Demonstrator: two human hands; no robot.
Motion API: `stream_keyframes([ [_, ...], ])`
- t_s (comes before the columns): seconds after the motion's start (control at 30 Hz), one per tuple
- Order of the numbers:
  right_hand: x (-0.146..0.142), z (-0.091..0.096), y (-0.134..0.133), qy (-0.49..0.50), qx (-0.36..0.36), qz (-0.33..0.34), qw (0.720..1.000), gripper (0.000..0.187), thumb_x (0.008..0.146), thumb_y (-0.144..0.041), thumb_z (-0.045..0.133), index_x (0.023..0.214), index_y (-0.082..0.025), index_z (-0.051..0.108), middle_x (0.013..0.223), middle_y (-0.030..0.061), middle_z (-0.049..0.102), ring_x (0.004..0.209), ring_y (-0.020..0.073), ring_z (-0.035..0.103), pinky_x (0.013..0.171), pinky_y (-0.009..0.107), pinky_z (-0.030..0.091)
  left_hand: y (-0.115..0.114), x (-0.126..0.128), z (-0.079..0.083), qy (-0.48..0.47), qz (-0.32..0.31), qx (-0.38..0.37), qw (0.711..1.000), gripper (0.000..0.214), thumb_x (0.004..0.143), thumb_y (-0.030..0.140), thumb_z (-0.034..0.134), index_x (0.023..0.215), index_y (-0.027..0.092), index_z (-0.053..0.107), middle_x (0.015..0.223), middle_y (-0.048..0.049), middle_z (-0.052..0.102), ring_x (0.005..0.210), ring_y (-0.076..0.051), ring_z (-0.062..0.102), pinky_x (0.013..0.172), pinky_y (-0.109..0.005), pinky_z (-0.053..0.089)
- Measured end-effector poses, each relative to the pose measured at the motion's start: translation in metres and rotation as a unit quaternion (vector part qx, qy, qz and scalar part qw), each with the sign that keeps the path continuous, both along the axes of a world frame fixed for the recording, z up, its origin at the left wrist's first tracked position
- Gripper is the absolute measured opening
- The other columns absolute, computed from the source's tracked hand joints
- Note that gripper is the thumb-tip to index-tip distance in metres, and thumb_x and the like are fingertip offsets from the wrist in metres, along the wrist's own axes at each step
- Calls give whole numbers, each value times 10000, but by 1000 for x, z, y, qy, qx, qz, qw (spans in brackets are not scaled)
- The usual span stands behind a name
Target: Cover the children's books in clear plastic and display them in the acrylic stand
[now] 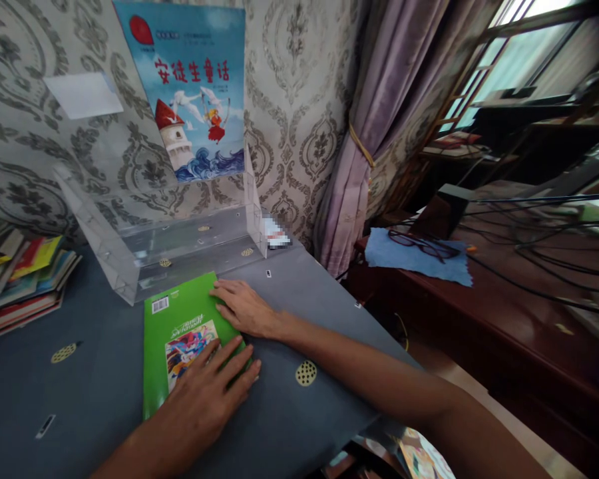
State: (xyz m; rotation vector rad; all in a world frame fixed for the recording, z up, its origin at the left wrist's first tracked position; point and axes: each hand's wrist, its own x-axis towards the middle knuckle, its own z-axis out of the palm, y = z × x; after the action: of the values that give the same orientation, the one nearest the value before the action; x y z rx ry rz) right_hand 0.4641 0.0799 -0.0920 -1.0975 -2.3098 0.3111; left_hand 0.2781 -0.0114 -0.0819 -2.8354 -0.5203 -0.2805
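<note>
A green book (154,359) with a barcode and a colourful picture lies flat on the grey table; its printing appears upside down from here. My left hand (212,379) rests across the lower part of its cover, fingers stretched out and slightly spread. At the book's upper right edge lies my right hand (244,307), its fingers extended onto the cover and the thumb side by the edge. Just beyond the book stands a clear plastic rack (124,266) with side panels, its shelf see-through.
A stack of books (24,279) sits at the left. On the wall hang a blue poster-like book cover (204,40) and a white card (84,94). To the right, a dark red desk (519,319) carries a blue cloth (419,263), glasses (424,245) and cables; a purple curtain (369,120) hangs between.
</note>
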Motion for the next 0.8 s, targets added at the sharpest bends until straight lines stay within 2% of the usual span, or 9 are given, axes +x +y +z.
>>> stream_keyframes([
  [0.17, -1, 3, -12, -23, -6, -9, 1000, 382, 981, -291, 541, 1325, -130, 587, 1477, 201, 520, 1423, 291, 444, 1150, 498, 389, -1, -3, 1, -8, -26, -15, 1000, 490, 978, 74, 429, 1451, 192, 480, 1446, -95, 582, 1372, -257, 507, 1097, -474, 466],
  [0.27, 1, 5, -19, -36, -10, -5, 999, 415, 983, -305, 540, 1341, -100, 581, 1486, 215, 505, 1428, 298, 435, 1161, 487, 377, -2, -2, 0, -23, -32, -19, 999, 460, 987, 89, 429, 1433, 178, 496, 1414, -111, 606, 1348, -244, 528, 1104, -462, 455],
  [0.37, 5, 4, -26, -35, -13, 4, 999, 409, 989, -302, 519, 1351, -121, 575, 1498, 199, 498, 1427, 281, 437, 1162, 484, 374, -3, 0, 2, -41, -41, -13, 998, 408, 1003, 111, 418, 1393, 151, 531, 1365, -122, 640, 1296, -237, 571, 1081, -461, 472],
  [0.53, 9, -4, -27, -27, -17, 12, 999, 409, 992, -299, 490, 1367, -151, 559, 1508, 194, 487, 1419, 277, 445, 1149, 523, 376, 2, 2, 16, -91, -35, -66, 993, 286, 1018, 160, 442, 1230, 136, 633, 1208, -107, 715, 1164, -192, 645, 1040, -388, 515],
  [0.6, 10, -6, -25, -30, -19, 16, 999, 420, 992, -297, 481, 1373, -136, 552, 1511, 205, 479, 1416, 288, 447, 1149, 536, 373, 11, -4, 20, -122, -21, -79, 989, 275, 1031, 189, 426, 1154, 131, 665, 1141, -100, 732, 1090, -179, 670, 988, -347, 549],
  [0.7, 10, -7, -23, -32, -24, 18, 999, 434, 1002, -324, 459, 1385, -138, 544, 1513, 203, 478, 1413, 290, 452, 1145, 543, 378, 32, -27, 19, -148, 24, -89, 985, 291, 1041, 216, 416, 1126, 122, 678, 1117, -101, 735, 1062, -187, 681, 967, -354, 565],
  [0.8, 11, -7, -23, -30, -27, 20, 999, 439, 1006, -358, 450, 1390, -167, 544, 1516, 190, 479, 1410, 289, 456, 1138, 552, 385, 58, -62, 11, -179, 119, -105, 971, 313, 1047, 273, 416, 1176, 153, 675, 1179, -104, 722, 1090, -195, 675, 968, -389, 571],
])
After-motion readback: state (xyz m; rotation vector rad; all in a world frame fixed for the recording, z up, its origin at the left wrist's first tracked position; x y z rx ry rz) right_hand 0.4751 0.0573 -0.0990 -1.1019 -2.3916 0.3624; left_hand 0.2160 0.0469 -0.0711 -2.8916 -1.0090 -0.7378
